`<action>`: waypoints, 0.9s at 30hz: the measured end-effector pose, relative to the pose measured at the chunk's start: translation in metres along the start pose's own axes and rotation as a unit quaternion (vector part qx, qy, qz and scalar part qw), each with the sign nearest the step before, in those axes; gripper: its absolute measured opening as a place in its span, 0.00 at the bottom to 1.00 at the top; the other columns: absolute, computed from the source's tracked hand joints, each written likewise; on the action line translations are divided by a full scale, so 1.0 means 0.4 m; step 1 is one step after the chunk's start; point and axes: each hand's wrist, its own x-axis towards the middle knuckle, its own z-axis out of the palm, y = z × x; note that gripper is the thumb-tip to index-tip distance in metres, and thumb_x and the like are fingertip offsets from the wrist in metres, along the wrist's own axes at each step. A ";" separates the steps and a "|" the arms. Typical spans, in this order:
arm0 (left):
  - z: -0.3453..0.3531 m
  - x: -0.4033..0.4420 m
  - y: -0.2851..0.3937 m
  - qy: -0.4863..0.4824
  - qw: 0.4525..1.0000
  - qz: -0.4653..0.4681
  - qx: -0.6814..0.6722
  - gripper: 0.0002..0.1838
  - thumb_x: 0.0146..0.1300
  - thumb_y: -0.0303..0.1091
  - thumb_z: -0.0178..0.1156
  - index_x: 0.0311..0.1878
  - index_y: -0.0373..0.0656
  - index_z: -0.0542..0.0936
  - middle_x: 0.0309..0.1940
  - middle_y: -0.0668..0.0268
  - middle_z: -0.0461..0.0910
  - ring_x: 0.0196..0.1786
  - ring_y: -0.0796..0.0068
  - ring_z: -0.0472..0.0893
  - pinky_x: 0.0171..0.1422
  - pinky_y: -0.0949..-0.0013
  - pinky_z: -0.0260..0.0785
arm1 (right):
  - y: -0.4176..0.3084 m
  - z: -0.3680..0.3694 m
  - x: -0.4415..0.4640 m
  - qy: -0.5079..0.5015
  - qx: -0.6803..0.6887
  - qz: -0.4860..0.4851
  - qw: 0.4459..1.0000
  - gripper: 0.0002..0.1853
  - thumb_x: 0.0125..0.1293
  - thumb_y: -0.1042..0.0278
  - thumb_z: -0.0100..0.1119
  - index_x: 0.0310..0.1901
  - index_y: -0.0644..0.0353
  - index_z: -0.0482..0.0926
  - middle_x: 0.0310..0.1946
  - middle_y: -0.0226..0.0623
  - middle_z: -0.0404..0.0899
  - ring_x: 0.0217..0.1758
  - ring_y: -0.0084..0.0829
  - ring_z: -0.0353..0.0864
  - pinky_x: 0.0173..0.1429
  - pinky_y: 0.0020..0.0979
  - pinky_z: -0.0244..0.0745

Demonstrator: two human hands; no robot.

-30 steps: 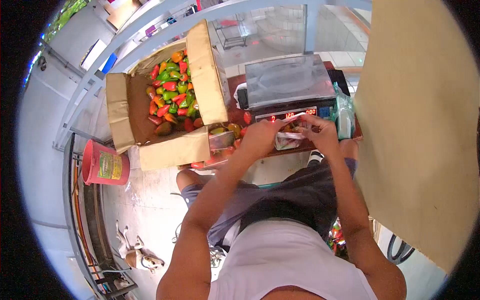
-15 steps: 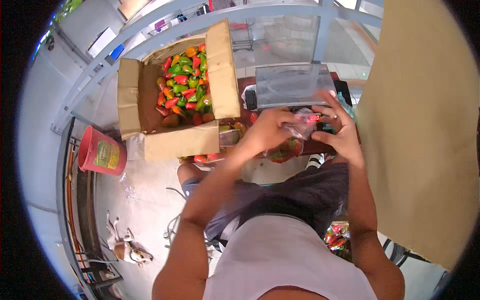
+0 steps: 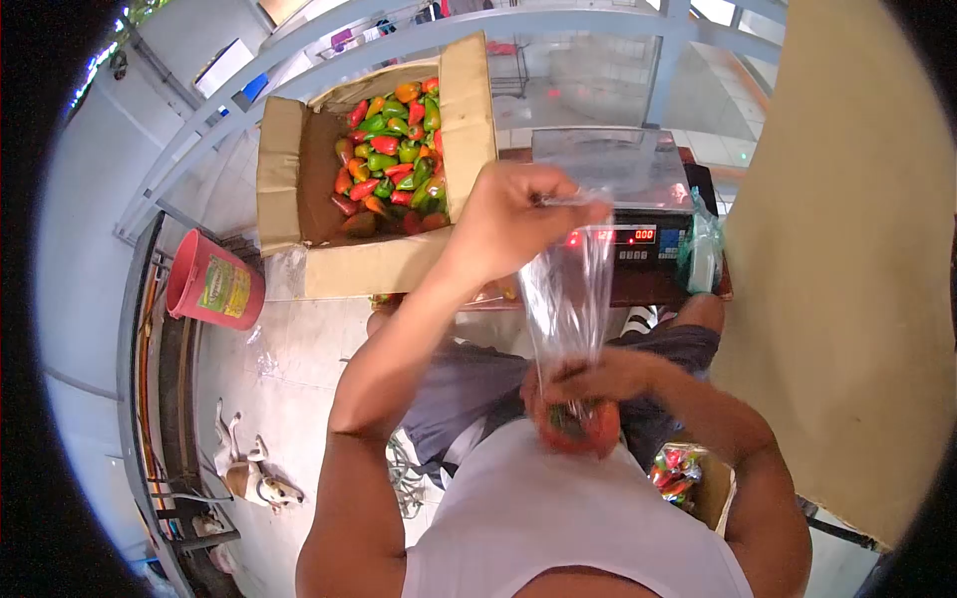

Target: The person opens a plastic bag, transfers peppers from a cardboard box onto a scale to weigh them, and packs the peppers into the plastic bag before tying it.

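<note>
My left hand (image 3: 518, 217) is raised in front of the scale, its fingers closed on the top of a clear plastic bag (image 3: 566, 294). The bag hangs stretched downward from it. Low down, close to my shirt, my right hand (image 3: 613, 377) is closed around the bag just above its filled end. Red and green peppers (image 3: 583, 431) bulge in the bottom of the bag. Behind the bag is a digital scale (image 3: 636, 242) with lit red digits and a flat metal platter (image 3: 608, 164).
An open cardboard box (image 3: 279, 179) of mixed peppers (image 3: 399, 149) stands left of the scale. A green plastic bag (image 3: 704, 244) sits at its right. Tall cardboard (image 3: 857, 249) rises on the right. A red bucket (image 3: 224, 284) and a lying dog (image 3: 254, 478) are at left.
Both hands were together at the bag in front of the scale. The right hand has moved down toward my body with the peppers, and the bag is now drawn out long between the hands.
</note>
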 end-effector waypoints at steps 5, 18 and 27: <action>0.016 -0.105 0.089 0.255 0.917 0.233 0.202 0.09 0.59 0.26 0.68 0.43 0.38 0.83 0.41 0.64 0.83 0.40 0.70 0.79 0.41 0.69 0.69 | 0.170 0.046 -0.013 0.018 0.016 -0.093 0.995 0.16 0.79 0.56 0.50 0.52 0.60 0.80 0.54 0.40 0.77 0.58 0.31 0.75 0.63 0.36 0.70; 0.059 -0.332 -0.054 -0.320 0.871 0.150 0.342 0.14 0.64 0.44 0.65 0.33 0.44 0.75 0.18 0.68 0.73 0.21 0.66 0.80 0.26 0.61 0.74 | -0.066 0.053 -0.179 0.215 -0.426 -0.168 0.863 0.09 0.63 0.65 0.71 0.41 0.57 0.86 0.43 0.34 0.79 0.52 0.38 0.78 0.53 0.37 0.75; 0.280 -0.350 0.065 -0.301 0.860 -0.171 -0.375 0.15 0.80 0.41 0.51 0.55 0.40 0.79 0.45 0.72 0.79 0.51 0.80 0.75 0.59 0.70 0.70 | -0.140 -0.018 -0.149 0.552 -0.497 -0.359 0.565 0.13 0.52 0.73 0.74 0.41 0.58 0.87 0.42 0.33 0.75 0.43 0.28 0.76 0.43 0.28 0.74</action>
